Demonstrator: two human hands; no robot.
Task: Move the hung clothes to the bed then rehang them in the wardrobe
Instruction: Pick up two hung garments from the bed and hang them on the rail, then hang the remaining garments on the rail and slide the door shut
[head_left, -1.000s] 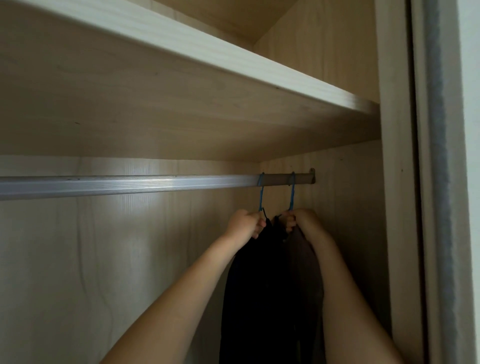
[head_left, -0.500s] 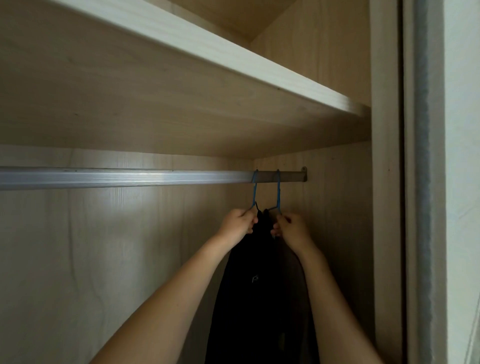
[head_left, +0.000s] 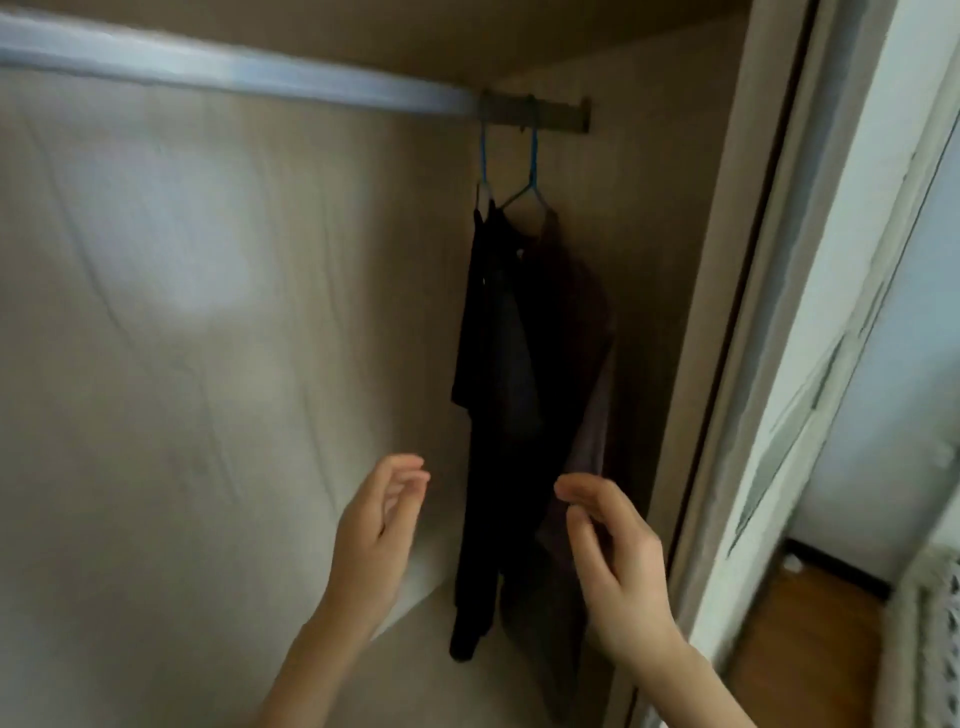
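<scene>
Risk: the clothes (head_left: 493, 364) are hanging bunched and overlapping on two thin blue hangers (head_left: 532, 171) at the right end of the rail (head_left: 234, 78), so tugging the cloth from low down is likely dragging both pieces or slipping one off its hanger. Left hand (head_left: 374, 530) and right hand (head_left: 613, 551) are both hovering released, fingers loosely curled, gripping nothing. Clothes are hanging between the hands and rising well above them; the right hand is sitting just beside their lower right edge, contact unclear.
</scene>
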